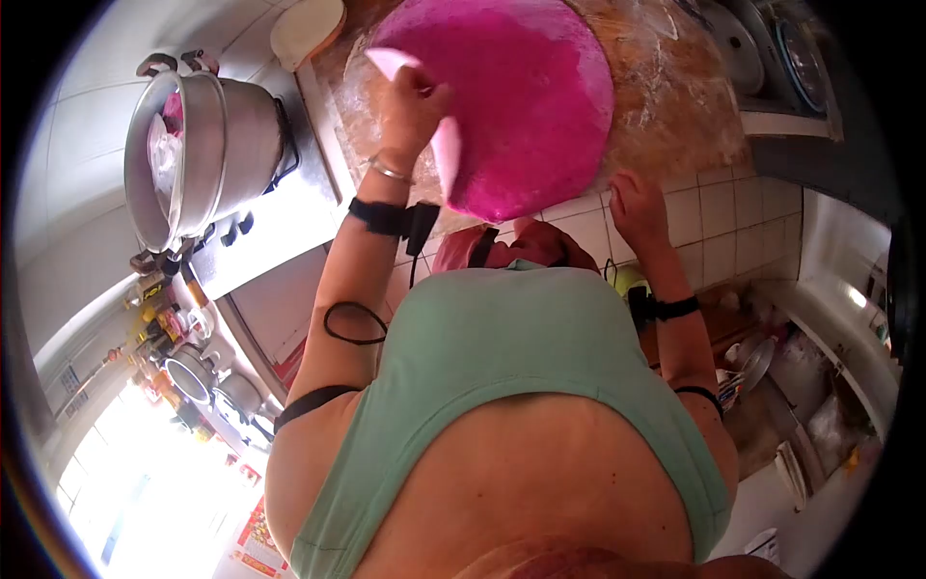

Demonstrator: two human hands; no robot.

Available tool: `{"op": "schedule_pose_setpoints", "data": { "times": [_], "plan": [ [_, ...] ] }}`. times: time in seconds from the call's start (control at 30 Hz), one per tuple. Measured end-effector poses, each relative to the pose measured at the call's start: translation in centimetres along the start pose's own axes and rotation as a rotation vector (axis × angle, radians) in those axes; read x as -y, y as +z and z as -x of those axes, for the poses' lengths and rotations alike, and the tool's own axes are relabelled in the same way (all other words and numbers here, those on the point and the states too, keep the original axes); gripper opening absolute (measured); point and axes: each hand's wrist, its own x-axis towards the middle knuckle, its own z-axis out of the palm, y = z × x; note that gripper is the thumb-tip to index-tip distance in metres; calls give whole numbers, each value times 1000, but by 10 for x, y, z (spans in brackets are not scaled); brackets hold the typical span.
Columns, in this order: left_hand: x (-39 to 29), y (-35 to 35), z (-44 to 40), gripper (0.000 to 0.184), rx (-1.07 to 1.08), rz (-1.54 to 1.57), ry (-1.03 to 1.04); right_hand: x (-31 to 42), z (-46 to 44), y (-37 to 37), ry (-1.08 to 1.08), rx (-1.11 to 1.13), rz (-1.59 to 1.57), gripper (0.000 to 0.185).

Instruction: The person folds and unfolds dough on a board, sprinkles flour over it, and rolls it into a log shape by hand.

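A large round sheet of bright pink dough [526, 96] lies on a floury wooden board [666, 121]. At its left side my left hand [415, 111] is closed on the dough's edge. The lifted edge shows a paler pink underside above and below my fingers, curling up off the board. My right hand [637, 207] is beside the board's near edge, apart from the dough. Its fingers are loosely curled, and I see nothing in them.
A big metal pot [207, 154] with a plastic bag inside stands to the left. A pale round lid or board [307, 34] is at the upper left. Cookware [801, 63] sits on a shelf at the upper right. White tiles [714, 217] run below the board.
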Motion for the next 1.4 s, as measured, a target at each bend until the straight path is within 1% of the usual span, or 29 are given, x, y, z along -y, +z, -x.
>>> {"op": "schedule_pose_setpoints", "data": {
  "times": [0.03, 0.1, 0.17, 0.2, 0.23, 0.3, 0.33, 0.37, 0.43, 0.57, 0.67, 0.7, 0.77, 0.83, 0.9, 0.97, 1.0, 1.03, 1.1, 1.17, 1.2, 1.23, 1.3, 1.33, 1.4],
  "plan": [
    [-18, 16, -8, 30, 86, 77, 47, -1, 0, -1, 7, -7, 1, 24],
    [-45, 55, -15, 45, 319, 597, 115, 0, 1, -5, 11, -53, 33, 24],
    [-45, 84, -18, 63, 334, 315, 282, 0, 1, -7, 25, -77, 23, 24],
    [-39, 89, -17, 66, 279, -98, 490, 0, 2, -9, 32, -95, 12, 23],
    [-33, 98, -12, 66, 285, -97, 498, -1, 3, -10, 39, -101, 15, 23],
    [-17, 119, 1, 69, 148, -787, 772, -5, 5, -15, 63, -53, -17, 24],
    [-11, 126, 7, 72, 234, -821, 696, -10, 9, -15, 69, -57, -14, 24],
    [-6, 134, 5, 72, 238, -819, 703, -15, 16, -12, 106, -26, 4, 25],
    [-16, 140, 3, 73, 217, -820, 643, -22, 22, -10, 152, 2, 23, 25],
    [-16, 162, -31, 74, 142, -901, 663, -28, 32, -14, 132, -94, 6, 22],
    [-12, 175, -43, 73, 112, -860, 651, -25, 34, -16, 147, -137, -5, 18],
    [-16, 175, -41, 72, 80, -845, 647, -24, 33, -16, 154, -152, -27, 16],
    [-17, 165, -21, 74, 107, -850, 645, -24, 27, -10, 159, -134, -32, 15],
    [-14, 152, 6, 74, 177, -770, 653, -21, 12, -7, 163, -123, -41, 14],
    [-15, 137, 31, 73, 200, -823, 677, -15, -9, -6, 165, -61, -173, 14],
    [-13, 126, 37, 68, 394, -801, 626, -7, -36, -2, 128, -105, -238, 16],
    [-3, 119, 22, 51, 388, -749, 750, -4, -48, 3, 92, -135, -299, 18],
    [-5, 112, 8, 51, 392, -756, 750, -3, -60, 10, 94, -137, -306, 18],
    [-17, 103, -22, 30, 294, -607, 438, -4, -86, 21, 58, -131, -269, 22],
    [-26, 101, -55, 21, 110, -755, 638, -4, -110, 37, 83, -152, -225, 24],
    [-20, 101, -71, 26, 110, -761, 718, -2, -117, 44, 112, -166, -179, 26],
    [-25, 102, -80, 30, 143, -820, 761, 2, -125, 47, 105, -159, -179, 26],
    [-32, 105, -91, 35, 205, -932, 898, 9, -138, 51, 225, -142, -18, 26],
    [-26, 108, -96, 35, 205, -931, 890, 9, -141, 59, 221, -135, -18, 26],
    [-19, 114, -108, 40, 333, -1028, 1087, 11, -145, 71, 268, -112, 26, 30]
  ]
}}
